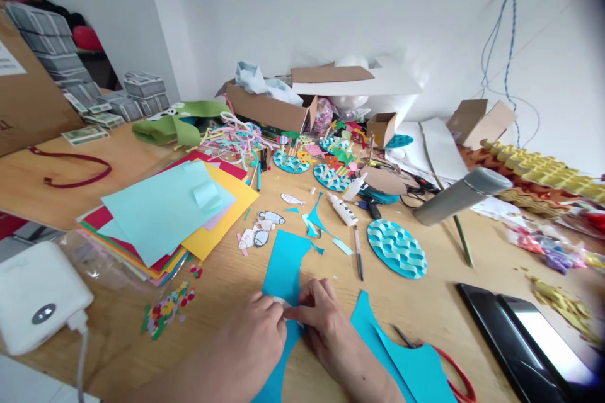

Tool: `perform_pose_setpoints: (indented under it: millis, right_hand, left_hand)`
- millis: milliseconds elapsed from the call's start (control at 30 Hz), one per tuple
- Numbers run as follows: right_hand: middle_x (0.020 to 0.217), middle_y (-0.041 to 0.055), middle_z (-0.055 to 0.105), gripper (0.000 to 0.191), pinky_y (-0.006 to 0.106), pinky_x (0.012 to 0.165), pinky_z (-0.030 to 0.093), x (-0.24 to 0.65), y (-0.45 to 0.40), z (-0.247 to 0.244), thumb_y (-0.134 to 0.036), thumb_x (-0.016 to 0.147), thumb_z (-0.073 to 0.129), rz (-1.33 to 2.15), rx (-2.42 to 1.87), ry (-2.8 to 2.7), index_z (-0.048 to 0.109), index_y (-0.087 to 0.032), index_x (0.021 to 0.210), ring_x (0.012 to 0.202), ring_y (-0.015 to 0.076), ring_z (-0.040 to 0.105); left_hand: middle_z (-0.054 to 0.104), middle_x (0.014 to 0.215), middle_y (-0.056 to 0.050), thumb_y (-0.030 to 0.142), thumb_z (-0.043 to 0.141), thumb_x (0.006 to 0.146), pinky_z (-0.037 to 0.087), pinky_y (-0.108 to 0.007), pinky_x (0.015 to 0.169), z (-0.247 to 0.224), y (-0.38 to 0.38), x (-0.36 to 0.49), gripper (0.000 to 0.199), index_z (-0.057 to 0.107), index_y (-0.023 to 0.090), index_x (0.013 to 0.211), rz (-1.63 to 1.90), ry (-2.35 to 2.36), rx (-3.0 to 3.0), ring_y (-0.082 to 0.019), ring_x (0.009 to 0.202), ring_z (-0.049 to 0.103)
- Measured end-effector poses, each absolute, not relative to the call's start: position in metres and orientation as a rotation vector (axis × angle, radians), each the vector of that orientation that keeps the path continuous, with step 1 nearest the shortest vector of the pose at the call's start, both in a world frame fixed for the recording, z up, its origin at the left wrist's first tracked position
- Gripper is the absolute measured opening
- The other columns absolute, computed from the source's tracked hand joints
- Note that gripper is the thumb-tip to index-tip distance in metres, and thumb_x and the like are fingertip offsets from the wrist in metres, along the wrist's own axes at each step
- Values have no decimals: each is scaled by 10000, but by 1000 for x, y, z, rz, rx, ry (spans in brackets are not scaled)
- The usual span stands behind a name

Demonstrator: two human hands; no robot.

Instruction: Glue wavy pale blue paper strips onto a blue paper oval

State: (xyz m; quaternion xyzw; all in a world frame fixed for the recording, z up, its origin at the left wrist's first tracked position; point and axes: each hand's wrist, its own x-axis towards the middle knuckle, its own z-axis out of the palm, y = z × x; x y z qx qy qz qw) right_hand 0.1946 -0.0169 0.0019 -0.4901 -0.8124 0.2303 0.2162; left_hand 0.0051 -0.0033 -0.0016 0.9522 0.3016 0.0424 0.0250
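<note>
My left hand (pixel 265 330) and my right hand (pixel 321 315) meet over a strip of blue paper (pixel 283 258) with curved cut edges. Both hands are closed, pinching a small white paper piece (pixel 280 301) that shows between the fingertips; its shape is mostly covered. Paper fish cutouts (pixel 260 227) lie beyond the hands, near blue paper scraps (pixel 316 214). To the right rests an oval blue card with wavy strips (pixel 397 249). Red-handled scissors (pixel 454 368) lie partly under another cut blue sheet (pixel 401 352).
Coloured paper sheets (pixel 155 208) and a white power bank (pixel 42 296) are at left. A pen (pixel 358 253), glue bottle (pixel 343 209), grey thermos (pixel 460 195) and black phone (pixel 505 340) stand or lie rightward. Decorated ovals (pixel 290 160) and cardboard boxes (pixel 265 107) sit farther back.
</note>
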Motion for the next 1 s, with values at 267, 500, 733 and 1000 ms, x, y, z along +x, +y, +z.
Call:
perform_pose_setpoints:
  millis: [267,500,733,1000]
  right_hand:
    - [944,50,520,534,296,750,485,194,-16,5,29,874,435,688,-1358,-2231,707,-363,1113,912,184,510]
    - [929,55,528,478,319,769,488,194,-13,1,4,871,450,717,-1323,-2239,720,-335,1073,910,196,513]
    - [931,74,575,410,339,744,500,194,-8,5,-59,906,429,714,-1315,-2156,665,-278,1160,900,210,544]
    - [956,77,670,256,326,802,502,205,73,55,-126,931,487,493,-1484,-2189,692,-198,1065,908,193,625]
  left_hand:
    - [716,989,-119,156,480,910,473,-378,841,-30,-12,4,253,691,147,1049,330,1027,2953,-244,946,640]
    - [719,933,-136,146,463,911,488,-376,808,-45,-14,12,252,701,126,992,410,1093,2874,-251,877,653]
    - [701,801,-98,145,496,883,493,-351,721,-64,-10,20,203,696,167,857,542,1168,2788,-235,785,645]
    - [690,837,-122,130,548,860,457,-359,641,-52,-3,24,155,697,146,819,311,1037,2824,-249,784,626]
